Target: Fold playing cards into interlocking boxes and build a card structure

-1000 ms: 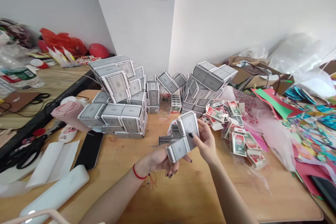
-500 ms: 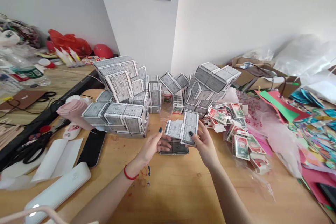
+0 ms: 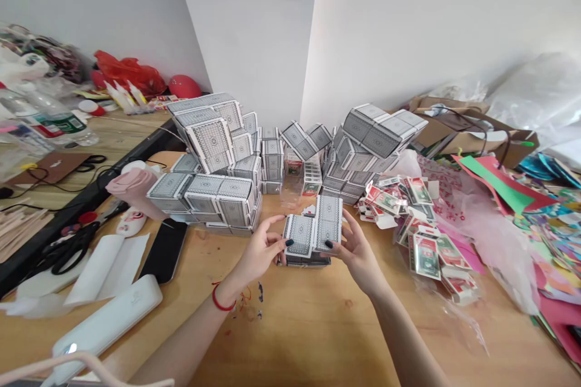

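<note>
In the middle of the table, my left hand [image 3: 267,249] pinches a grey-patterned playing card [image 3: 299,236] between thumb and fingers. Beside it, my right hand [image 3: 351,249] grips another playing card [image 3: 328,224], held upright and reaching a little higher. The two cards meet along their inner edges. Just beneath them lies a low block made of cards [image 3: 308,261], mostly covered by what I hold. Behind stand stacks of card-built blocks, one group on the left [image 3: 220,193] and one on the right [image 3: 372,133].
Small red-and-green card boxes [image 3: 425,257] lie heaped on the right beside crumpled clear plastic [image 3: 494,248]. On the left are a black phone [image 3: 164,251], a white oblong device [image 3: 109,317], black scissors [image 3: 68,248] and a pink roll [image 3: 136,190]. Coloured paper [image 3: 503,187] spreads at far right.
My left hand has closed on the left card, its thumb now on the card's face; before, its fingers were apart beside it. The view has shifted slightly, so everything sits further right.
</note>
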`<state>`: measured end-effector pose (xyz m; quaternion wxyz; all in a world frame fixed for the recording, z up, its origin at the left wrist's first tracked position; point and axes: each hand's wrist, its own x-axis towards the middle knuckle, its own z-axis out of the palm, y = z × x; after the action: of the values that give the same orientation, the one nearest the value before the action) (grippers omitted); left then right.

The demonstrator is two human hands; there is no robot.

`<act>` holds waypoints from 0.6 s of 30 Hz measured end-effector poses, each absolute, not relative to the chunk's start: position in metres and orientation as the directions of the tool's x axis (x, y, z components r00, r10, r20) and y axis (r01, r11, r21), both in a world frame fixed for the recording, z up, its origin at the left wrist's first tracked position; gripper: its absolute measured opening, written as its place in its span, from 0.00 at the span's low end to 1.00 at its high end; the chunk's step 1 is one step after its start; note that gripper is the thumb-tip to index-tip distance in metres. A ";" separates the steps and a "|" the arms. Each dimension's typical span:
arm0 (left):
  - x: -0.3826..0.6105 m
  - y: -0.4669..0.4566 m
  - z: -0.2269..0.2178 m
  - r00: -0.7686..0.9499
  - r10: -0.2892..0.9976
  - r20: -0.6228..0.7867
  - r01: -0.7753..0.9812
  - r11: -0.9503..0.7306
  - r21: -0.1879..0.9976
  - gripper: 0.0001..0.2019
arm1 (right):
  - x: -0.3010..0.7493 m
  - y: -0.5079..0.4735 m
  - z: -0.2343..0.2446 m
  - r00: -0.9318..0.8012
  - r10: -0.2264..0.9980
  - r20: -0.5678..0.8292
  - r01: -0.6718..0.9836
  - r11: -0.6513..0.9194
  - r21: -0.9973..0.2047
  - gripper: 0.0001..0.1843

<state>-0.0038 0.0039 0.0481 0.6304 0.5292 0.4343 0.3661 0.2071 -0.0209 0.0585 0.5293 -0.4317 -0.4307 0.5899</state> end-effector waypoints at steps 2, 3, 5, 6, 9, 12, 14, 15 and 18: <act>-0.005 0.005 0.044 0.338 0.929 -0.148 0.033 0.146 0.989 0.29 | 0.210 -0.019 0.058 -0.092 0.995 -0.024 -0.199 -0.042 -0.979 0.39; -0.005 0.005 0.042 0.328 0.934 -0.142 0.055 0.132 0.990 0.29 | 0.211 -0.017 0.057 -0.103 0.994 -0.019 -0.169 -0.036 -0.985 0.40; -0.006 0.005 0.038 0.311 0.940 -0.140 0.104 0.113 0.988 0.28 | 0.213 -0.016 0.057 -0.112 0.993 -0.024 -0.122 -0.038 -0.992 0.41; -0.007 0.005 0.035 0.306 0.941 -0.142 0.129 0.107 0.986 0.27 | 0.213 -0.016 0.056 -0.110 0.993 -0.030 -0.110 -0.043 -0.993 0.41; -0.009 0.000 0.030 0.296 0.945 -0.139 0.204 0.079 0.976 0.25 | 0.212 -0.019 0.050 -0.104 0.993 -0.050 -0.102 -0.060 -0.993 0.43; -0.012 -0.006 0.029 0.269 0.956 -0.119 0.278 0.041 0.960 0.24 | 0.211 -0.023 0.042 -0.119 0.991 -0.065 -0.097 -0.077 -0.992 0.43; -0.013 -0.009 0.030 0.253 0.962 -0.100 0.316 0.016 0.949 0.23 | 0.210 -0.025 0.037 -0.119 0.991 -0.058 -0.102 -0.070 -0.992 0.42; -0.013 -0.010 0.032 0.248 0.964 -0.092 0.332 0.005 0.943 0.23 | 0.209 -0.026 0.035 -0.118 0.992 -0.049 -0.108 -0.062 -0.992 0.41; -0.014 -0.012 0.034 0.234 0.970 -0.074 0.372 -0.019 0.928 0.22 | 0.207 -0.027 0.033 -0.113 0.993 -0.024 -0.118 -0.038 -0.992 0.40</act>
<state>-0.0138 -0.0124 0.0343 0.4608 0.6360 0.5274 0.3241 0.2070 -0.0269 0.0328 0.4927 -0.4480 -0.4883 0.5639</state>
